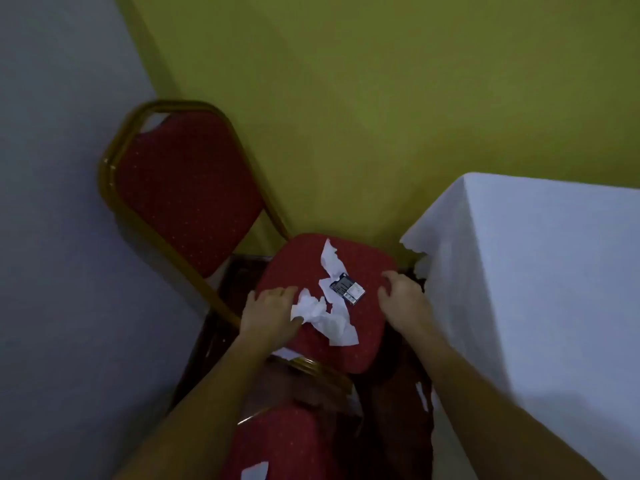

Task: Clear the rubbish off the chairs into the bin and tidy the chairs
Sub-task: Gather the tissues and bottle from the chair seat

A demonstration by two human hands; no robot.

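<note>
A red chair with a gold frame stands in the corner, its seat (pixel 287 268) strewn with rubbish. Torn white paper (pixel 330 263) lies across the middle of the seat, a crumpled white tissue (pixel 318 315) lies near the front, and a small dark blue packet (pixel 347 289) rests between them. My left hand (pixel 272 311) lies flat on the left side of the seat, its thumb touching the tissue. My right hand (pixel 403 297) rests on the seat's right edge, fingers spread. Neither hand holds anything.
The chair's backrest (pixel 183 188) leans toward the grey wall on the left. A second red chair (pixel 287 445) sits close below, with a white scrap (pixel 254 471) on it. A table under a white cloth (pixel 536 289) stands on the right. A yellow-green wall rises behind.
</note>
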